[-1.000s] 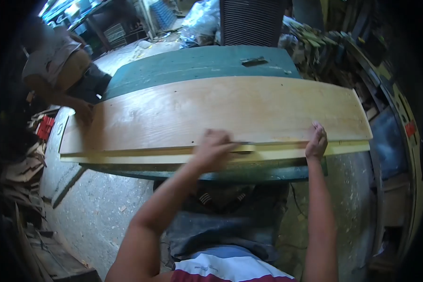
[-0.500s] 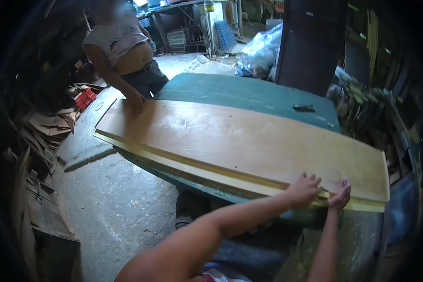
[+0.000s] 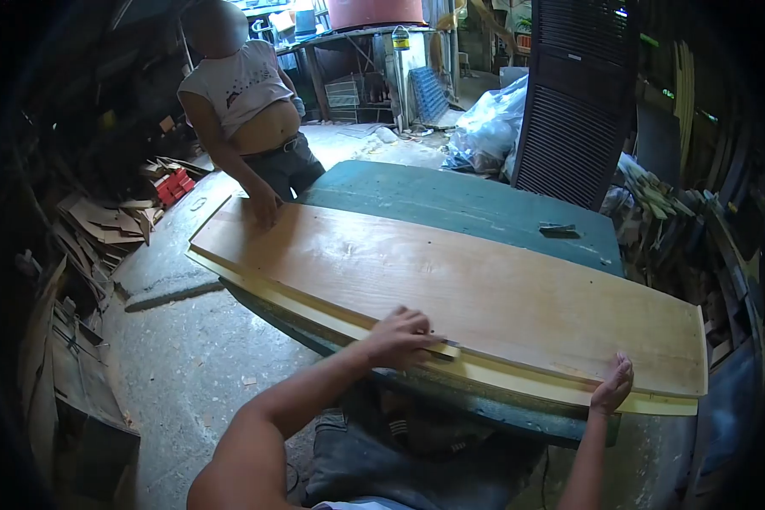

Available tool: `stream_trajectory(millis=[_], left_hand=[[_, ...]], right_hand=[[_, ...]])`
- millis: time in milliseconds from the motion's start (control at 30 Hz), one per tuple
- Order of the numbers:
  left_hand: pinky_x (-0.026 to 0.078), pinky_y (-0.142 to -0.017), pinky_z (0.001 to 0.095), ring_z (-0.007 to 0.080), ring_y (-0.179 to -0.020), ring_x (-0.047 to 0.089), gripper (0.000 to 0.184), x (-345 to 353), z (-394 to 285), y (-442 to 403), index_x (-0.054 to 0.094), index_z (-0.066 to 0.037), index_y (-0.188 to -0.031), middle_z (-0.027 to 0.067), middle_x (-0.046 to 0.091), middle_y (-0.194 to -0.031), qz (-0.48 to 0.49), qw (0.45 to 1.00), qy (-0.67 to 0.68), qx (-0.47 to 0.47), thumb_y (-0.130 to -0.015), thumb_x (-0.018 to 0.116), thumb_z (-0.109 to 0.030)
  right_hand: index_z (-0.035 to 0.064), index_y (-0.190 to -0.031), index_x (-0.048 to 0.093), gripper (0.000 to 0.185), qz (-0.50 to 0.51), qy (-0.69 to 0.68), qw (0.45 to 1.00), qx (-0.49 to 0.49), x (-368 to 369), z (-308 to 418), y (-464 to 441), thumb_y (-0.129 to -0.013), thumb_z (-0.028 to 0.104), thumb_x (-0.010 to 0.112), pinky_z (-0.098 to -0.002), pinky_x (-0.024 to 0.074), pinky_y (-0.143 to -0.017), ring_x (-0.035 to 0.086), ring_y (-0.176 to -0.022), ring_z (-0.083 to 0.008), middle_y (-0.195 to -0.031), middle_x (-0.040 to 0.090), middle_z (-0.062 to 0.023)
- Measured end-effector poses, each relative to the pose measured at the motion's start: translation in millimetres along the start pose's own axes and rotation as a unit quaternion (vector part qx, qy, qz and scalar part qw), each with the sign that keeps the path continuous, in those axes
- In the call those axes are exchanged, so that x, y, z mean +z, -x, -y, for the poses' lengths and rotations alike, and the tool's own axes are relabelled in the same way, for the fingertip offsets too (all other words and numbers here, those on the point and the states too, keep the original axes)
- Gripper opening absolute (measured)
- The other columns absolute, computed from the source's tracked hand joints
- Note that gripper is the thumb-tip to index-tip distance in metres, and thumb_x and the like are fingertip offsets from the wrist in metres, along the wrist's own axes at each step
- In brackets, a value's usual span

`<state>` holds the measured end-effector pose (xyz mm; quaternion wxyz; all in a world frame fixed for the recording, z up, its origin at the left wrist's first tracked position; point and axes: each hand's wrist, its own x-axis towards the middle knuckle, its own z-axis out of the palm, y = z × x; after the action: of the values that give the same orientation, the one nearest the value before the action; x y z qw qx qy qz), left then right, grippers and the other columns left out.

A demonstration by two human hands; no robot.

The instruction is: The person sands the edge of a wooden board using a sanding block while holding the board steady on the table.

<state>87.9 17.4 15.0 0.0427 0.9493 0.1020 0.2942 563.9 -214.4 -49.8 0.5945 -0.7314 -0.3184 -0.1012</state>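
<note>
Nearest us is our dark clothing [image 3: 450, 467], with pale stripes showing below the table [image 3: 382, 183]. Our left hand [image 3: 399, 338] is closed, its fingers curled on a small block [image 3: 444, 349] at the panel's near edge. The block juts out to the right of our fist, a yellowish face up and a dark side below. Our right hand [image 3: 612, 387] is open, fingers pointing up and away, its palm against the near edge toward the panel's right end.

The long wood panel [image 3: 484, 289] lies flat on the green table, reaching away from both our hands, with a pale strip [image 3: 518, 371] along its near side. A dark scrap [image 3: 559, 230] lies on the table beyond it. At the panel's far left, a person [image 3: 255, 102] rests a hand [image 3: 266, 210] on its top; the shirt's print is too small to read.

Farther back stand a dark shutter [image 3: 574, 102], its small pale label unreadable to us, and clear plastic [image 3: 484, 127]. A yellow-banded pail [image 3: 400, 38] hangs below a pink tub [image 3: 374, 13].
</note>
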Motion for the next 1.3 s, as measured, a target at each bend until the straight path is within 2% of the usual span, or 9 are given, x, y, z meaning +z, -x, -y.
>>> stream_trajectory(millis=[367, 433, 700, 833, 967, 1067, 1100, 1133, 1300], left_hand=[[0.043, -0.097, 0.0490, 0.0297, -0.121, 0.054, 0.048, 158, -178, -189, 0.068, -0.018, -0.132, 0.0117, 0.059, -0.123, 0.117, 0.991, 0.064, -0.001, -0.087, 0.074, -0.034], [0.041, -0.096, 0.0493, 0.0283, -0.117, 0.054, 0.048, 159, -151, -157, 0.069, -0.019, -0.131, 0.0102, 0.059, -0.118, -0.037, 0.997, 0.056, 0.032, -0.086, 0.075, -0.034], [0.042, -0.088, 0.0479, 0.0180, -0.100, 0.064, 0.037, -31, 13, 36, 0.079, -0.037, -0.113, -0.0030, 0.066, -0.098, 0.035, 0.983, -0.123, -0.128, -0.077, 0.083, -0.046], [0.053, -0.084, 0.0390, 0.0246, -0.091, 0.068, 0.035, -85, 25, 108, 0.079, -0.014, -0.116, 0.0051, 0.071, -0.097, -0.109, 0.947, 0.012, -0.303, -0.081, 0.081, -0.015], [0.054, -0.079, 0.0285, 0.0136, -0.086, 0.066, 0.044, -99, -29, 136, 0.062, 0.003, -0.136, 0.0021, 0.068, -0.097, -0.295, 0.746, 0.365, -0.473, -0.097, 0.072, -0.016], [0.057, -0.079, 0.0304, 0.0165, -0.087, 0.069, 0.037, -85, -69, 143, 0.065, -0.002, -0.128, 0.0047, 0.070, -0.099, -0.301, 0.580, 0.575, -0.491, -0.102, 0.067, -0.028], [0.059, -0.079, 0.0323, 0.0184, -0.089, 0.070, 0.035, -63, -79, 155, 0.065, -0.005, -0.125, 0.0062, 0.071, -0.100, -0.310, 0.534, 0.624, -0.479, -0.104, 0.064, -0.033], [0.060, -0.079, 0.0343, 0.0203, -0.090, 0.071, 0.035, -42, -86, 167, 0.066, -0.009, -0.122, 0.0078, 0.072, -0.101, -0.316, 0.487, 0.667, -0.467, -0.105, 0.061, -0.038], [0.062, -0.083, 0.0461, 0.0271, -0.100, 0.072, 0.037, -10, -142, 172, 0.063, -0.012, -0.130, 0.0114, 0.073, -0.110, -0.286, 0.358, 0.750, -0.478, -0.106, 0.058, -0.040]], right_hand=[[-0.0109, -0.133, 0.062, 0.068, -0.008, -0.132, 0.989, 0.068, -8, -18, -6, -0.113, 0.049, 0.035, -0.0424, 0.0463, -0.112, 0.065, -0.126, -0.0333, -0.131, 0.069, -0.0249], [-0.0109, -0.131, 0.063, 0.066, 0.001, -0.047, 0.999, 0.018, -9, -18, -7, -0.113, 0.047, 0.037, -0.0419, 0.0469, -0.111, 0.066, -0.125, -0.0329, -0.129, 0.070, -0.0254], [-0.0075, -0.125, 0.068, 0.059, -0.011, 0.021, 1.000, 0.001, -1, -16, -12, -0.113, 0.042, 0.038, -0.0421, 0.0496, -0.106, 0.069, -0.116, -0.0344, -0.121, 0.073, -0.0229], [-0.0066, -0.122, 0.068, 0.051, -0.015, -0.002, 1.000, 0.013, 0, -28, -13, -0.112, 0.037, 0.045, -0.0430, 0.0485, -0.105, 0.067, -0.117, -0.0371, -0.119, 0.072, -0.0238], [-0.0090, -0.123, 0.065, 0.041, 0.022, -0.012, 0.994, -0.104, 37, 62, 46, -0.108, 0.027, 0.053, -0.0490, 0.0459, -0.111, 0.060, -0.125, -0.0415, -0.130, 0.061, -0.0266], [-0.0034, -0.118, 0.066, 0.034, 0.200, -0.061, 0.871, -0.445, 98, 155, 141, -0.087, 0.011, 0.070, -0.0515, 0.0476, -0.110, 0.063, -0.121, -0.0386, -0.121, 0.068, -0.0203], [0.0013, -0.122, 0.066, 0.042, 0.356, -0.105, 0.877, -0.305, 98, 226, 161, -0.084, 0.016, 0.077, -0.0534, 0.0472, -0.110, 0.063, -0.123, -0.0385, -0.127, 0.067, -0.0193], [0.0052, -0.128, 0.065, 0.050, 0.389, -0.116, 0.839, -0.362, 117, 235, 178, -0.085, 0.026, 0.079, -0.0535, 0.0448, -0.113, 0.061, -0.127, -0.0389, -0.135, 0.064, -0.0198], [0.0072, -0.141, 0.060, 0.059, 0.402, 0.062, 0.844, -0.350, 148, 215, 200, -0.095, 0.042, 0.071, -0.0518, 0.0363, -0.121, 0.051, -0.142, -0.0331, -0.151, 0.057, -0.0151]])
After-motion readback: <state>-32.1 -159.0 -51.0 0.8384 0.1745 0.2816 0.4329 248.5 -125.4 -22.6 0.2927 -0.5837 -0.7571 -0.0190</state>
